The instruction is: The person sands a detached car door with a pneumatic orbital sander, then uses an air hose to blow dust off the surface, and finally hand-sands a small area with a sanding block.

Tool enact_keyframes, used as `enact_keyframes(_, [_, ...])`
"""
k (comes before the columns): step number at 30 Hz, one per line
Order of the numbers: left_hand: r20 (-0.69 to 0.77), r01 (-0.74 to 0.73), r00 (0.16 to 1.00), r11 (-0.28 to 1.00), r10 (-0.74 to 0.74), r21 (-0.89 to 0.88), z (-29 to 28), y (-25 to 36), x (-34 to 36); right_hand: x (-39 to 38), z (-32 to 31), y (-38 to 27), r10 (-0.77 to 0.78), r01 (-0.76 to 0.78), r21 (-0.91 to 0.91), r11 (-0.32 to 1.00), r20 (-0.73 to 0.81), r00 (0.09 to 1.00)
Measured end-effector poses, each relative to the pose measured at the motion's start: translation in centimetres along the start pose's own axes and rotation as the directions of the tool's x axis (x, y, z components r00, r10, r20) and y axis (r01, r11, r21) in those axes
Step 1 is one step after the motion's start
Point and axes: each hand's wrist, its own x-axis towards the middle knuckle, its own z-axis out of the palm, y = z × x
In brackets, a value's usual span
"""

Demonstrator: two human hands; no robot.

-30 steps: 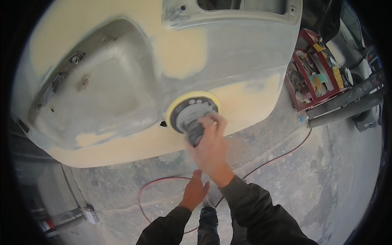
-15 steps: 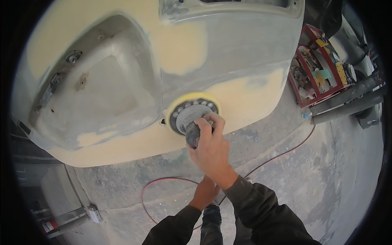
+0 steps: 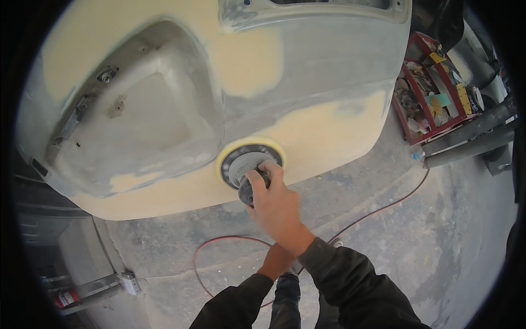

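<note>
My right hand (image 3: 276,211) grips the body of a round sander (image 3: 246,162), a grey tool with a dark pad and yellow rim. Its pad lies against the lower part of a car panel (image 3: 323,137), which has cream and grey patches and a large recess at the left. My left hand (image 3: 276,256) is lower, just behind my right wrist; its fingers are hidden there.
A red-framed rack (image 3: 430,96) with assorted items stands at the right, beside thick grey tubes (image 3: 466,151). A red hose (image 3: 219,238) loops over the concrete floor (image 3: 159,257) near my feet. A metal stand (image 3: 96,288) is at the lower left.
The sander and my right hand have shifted left along the panel. My left hand has moved up and right, and its fingers have gone behind my right wrist.
</note>
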Motion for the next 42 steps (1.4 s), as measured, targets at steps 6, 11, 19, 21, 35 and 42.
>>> enact_keyframes(6, [0.085, -0.032, 0.996, 0.995, 0.025, 0.091, -1.4, 0.7, 2.0, 1.8, -1.4, 0.3, 0.031, -0.027, 0.033, 0.999, -0.116, 0.993])
enact_keyframes(11, [0.017, 0.083, 0.996, 0.971, -0.089, 0.222, -1.8, 2.1, 2.0, 1.4, -2.8, 4.3, 0.286, -0.275, 0.083, 0.958, -0.364, 0.886])
enact_keyframes(19, [-0.078, -0.175, 0.980, 0.978, 0.184, 0.111, 0.2, -2.7, 0.9, 1.5, 0.6, 0.9, -0.116, 0.117, 0.007, 0.993, -0.125, 0.985])
enact_keyframes(21, [0.022, -0.116, 0.993, 0.976, 0.114, 0.184, 0.4, -6.9, 0.3, 1.5, 1.8, -0.6, -0.123, 0.127, 0.028, 0.991, -0.124, 0.985])
enact_keyframes(35, [0.026, -0.045, 0.999, 0.961, 0.039, 0.273, 1.6, 12.9, 10.6, 4.2, -14.4, 20.4, 0.488, -0.322, 0.380, 0.867, -0.511, 0.708])
enact_keyframes(42, [-0.022, 0.014, 1.000, 0.950, -0.007, 0.311, -0.8, 11.9, 8.9, 3.6, -12.7, 22.2, 0.634, -0.280, 0.609, 0.742, -0.504, 0.587])
